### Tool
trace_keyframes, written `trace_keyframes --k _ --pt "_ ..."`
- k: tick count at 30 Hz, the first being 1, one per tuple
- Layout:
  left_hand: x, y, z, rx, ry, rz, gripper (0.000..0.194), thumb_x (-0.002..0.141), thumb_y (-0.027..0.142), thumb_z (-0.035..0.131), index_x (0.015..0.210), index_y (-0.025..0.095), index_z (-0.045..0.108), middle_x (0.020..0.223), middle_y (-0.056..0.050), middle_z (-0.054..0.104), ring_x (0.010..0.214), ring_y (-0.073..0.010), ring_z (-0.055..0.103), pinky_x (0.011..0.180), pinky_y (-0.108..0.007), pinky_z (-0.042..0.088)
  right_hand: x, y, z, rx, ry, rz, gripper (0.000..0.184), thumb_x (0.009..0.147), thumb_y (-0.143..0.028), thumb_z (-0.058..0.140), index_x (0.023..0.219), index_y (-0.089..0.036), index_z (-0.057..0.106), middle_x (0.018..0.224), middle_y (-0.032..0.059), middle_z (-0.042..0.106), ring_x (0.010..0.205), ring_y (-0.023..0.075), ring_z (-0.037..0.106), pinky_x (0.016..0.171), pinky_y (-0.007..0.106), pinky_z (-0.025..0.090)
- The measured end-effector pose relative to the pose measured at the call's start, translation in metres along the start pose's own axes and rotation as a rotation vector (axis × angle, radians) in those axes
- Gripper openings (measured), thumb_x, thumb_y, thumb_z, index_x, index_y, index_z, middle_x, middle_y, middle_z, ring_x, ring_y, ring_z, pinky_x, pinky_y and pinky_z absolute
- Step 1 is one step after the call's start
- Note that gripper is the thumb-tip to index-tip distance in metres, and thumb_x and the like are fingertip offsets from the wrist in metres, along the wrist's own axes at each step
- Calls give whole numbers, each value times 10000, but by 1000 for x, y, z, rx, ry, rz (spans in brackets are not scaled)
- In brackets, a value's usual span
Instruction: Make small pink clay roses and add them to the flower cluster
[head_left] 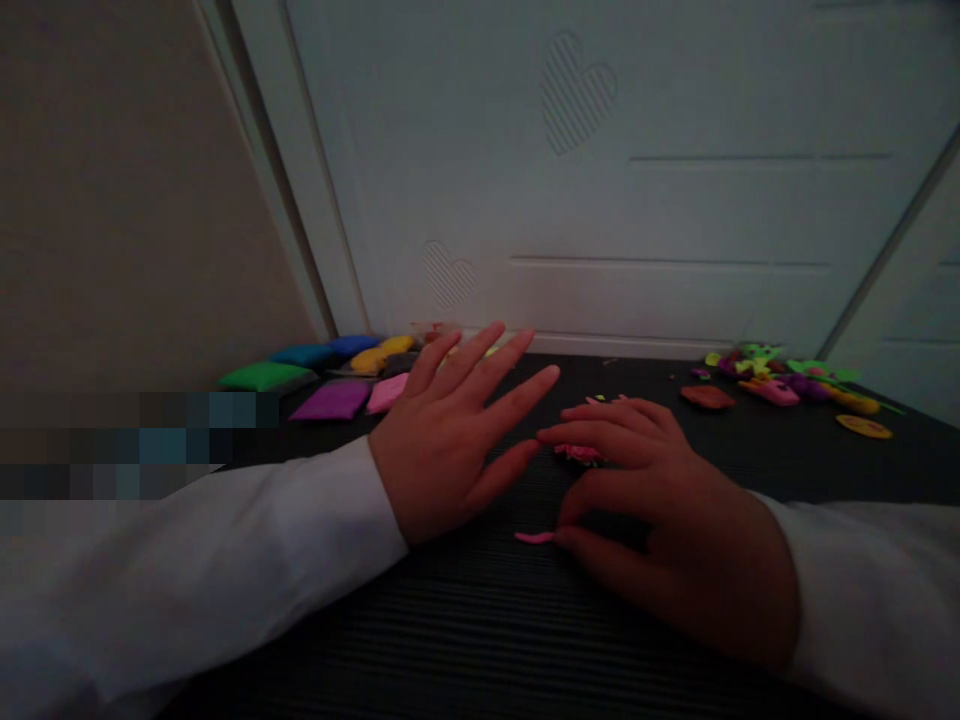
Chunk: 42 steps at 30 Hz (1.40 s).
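Between the thumb and index finger of my right hand (667,520) is the end of a thin pink clay strip (534,538); its free end points left, close to the tabletop. Behind the fingers of that hand sits a pink clay piece with a fringed edge (579,455), partly hidden. My left hand (457,440) is spread, palm down, with nothing in it. Its thumb tip comes close to the right fingertips; whether they touch I cannot tell.
Coloured clay packs lie at the back left, among them a green pack (266,376) and a purple pack (330,399). Several shaped clay pieces (776,390) and a reddish-brown lump (706,398) lie at the back right. A white panel with hearts (480,180) rises behind the dark table (465,620).
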<state>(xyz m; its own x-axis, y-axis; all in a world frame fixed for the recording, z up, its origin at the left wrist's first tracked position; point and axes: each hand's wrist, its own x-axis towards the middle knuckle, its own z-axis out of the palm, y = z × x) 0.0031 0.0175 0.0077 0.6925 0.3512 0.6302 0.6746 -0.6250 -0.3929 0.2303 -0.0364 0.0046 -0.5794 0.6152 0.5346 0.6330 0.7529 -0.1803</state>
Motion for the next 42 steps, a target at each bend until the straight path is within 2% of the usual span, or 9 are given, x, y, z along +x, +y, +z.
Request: trace_keyframes --k 5,10,15,20,29,33,37,42 --pt "1 2 -2 9 -14 3 485 1041 280 500 1505 145 547 1646 -186 461 1546 -397 381 1242 -633 298 -1 -2 0 11 -9 19 131 862 -197 694 812 -264 794 1329 47 751 1347 349 593 1137 735 333" --pt "2 3 -4 -1 -24 5 483 1044 292 499 1495 128 555 1621 -180 498 1547 -376 387 1252 -621 300 1 -1 0 36 -38 20 139 879 -180 689 812 -260 780 1342 33 745 1354 340 593 1153 753 314" --pt "4 3 -4 -7 -35 1 479 1033 282 507 1479 123 575 1614 -188 505 1527 -401 411 1238 -642 318 1 1 -1 54 -51 33 140 884 -181 684 809 -255 776 1308 54 750 1311 327 613 1150 747 308" --pt "5 2 -4 -4 -41 2 464 1033 286 498 1449 110 605 1591 -201 528 1498 -427 441 1215 -656 349 2 1 0 81 -51 51 58 877 -233 726 865 -245 782 1233 72 754 1199 293 658 1117 691 361" --pt "3 1 -2 -38 -47 -19 458 1032 311 500 1434 117 605 1577 -208 540 1484 -411 460 1198 -641 382 3 -3 1 124 -41 29 125 900 -184 683 814 -228 763 1116 43 765 1111 257 655 1066 563 411" --pt "2 0 -2 -43 -45 -12 463 1032 329 514 1425 102 607 1560 -219 554 1468 -412 478 1182 -629 408 -5 -10 0 151 -7 37 149 881 -156 655 782 -234 735 1056 13 765 1047 227 661 975 469 455" --pt "1 -1 -3 -50 -41 -2 464 1035 348 523 1405 87 623 1547 -218 565 1451 -406 497 1187 -590 418 -10 -15 0 181 3 50 143 868 -148 619 799 -232 712 976 -7 736 974 203 647 902 431 471" --pt "1 -1 -4 -79 -46 -4 451 1031 341 527 1388 89 638 1540 -214 572 1446 -406 496 1191 -602 413 -16 -13 -4 153 113 -31 147 878 -155 625 920 -245 734 1010 20 764 1006 210 678 951 389 506"
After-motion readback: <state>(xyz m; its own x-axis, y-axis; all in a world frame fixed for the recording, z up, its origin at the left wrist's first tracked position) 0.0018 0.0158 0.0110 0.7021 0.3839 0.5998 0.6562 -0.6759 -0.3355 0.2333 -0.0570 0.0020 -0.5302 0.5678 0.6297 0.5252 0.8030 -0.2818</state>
